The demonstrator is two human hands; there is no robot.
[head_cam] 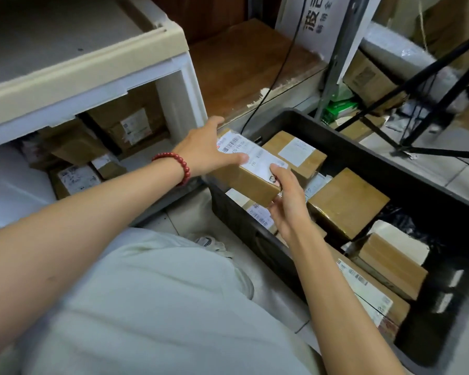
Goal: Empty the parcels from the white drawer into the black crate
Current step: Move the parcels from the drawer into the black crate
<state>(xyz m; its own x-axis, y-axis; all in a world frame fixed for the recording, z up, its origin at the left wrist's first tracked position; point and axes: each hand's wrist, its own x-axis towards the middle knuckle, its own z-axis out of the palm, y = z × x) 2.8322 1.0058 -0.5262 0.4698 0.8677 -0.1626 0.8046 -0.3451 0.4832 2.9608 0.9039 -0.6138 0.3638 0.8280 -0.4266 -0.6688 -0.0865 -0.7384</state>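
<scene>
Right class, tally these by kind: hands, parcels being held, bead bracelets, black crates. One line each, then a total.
Hands: 2, left hand and right hand
Held parcel: 1
Red bead bracelet: 1
Black crate: 1
Total: 5

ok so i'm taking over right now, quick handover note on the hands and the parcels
Left hand grips the far-left end of the labelled parcel. Right hand holds its near-right corner, thumb on top.
The parcel is held over the near-left corner of the black crate, not yet set down.
Done: several crate parcels already lie inside.
Left: set this one down, then move the drawer parcels, several of which still sit in the white drawer.
</scene>
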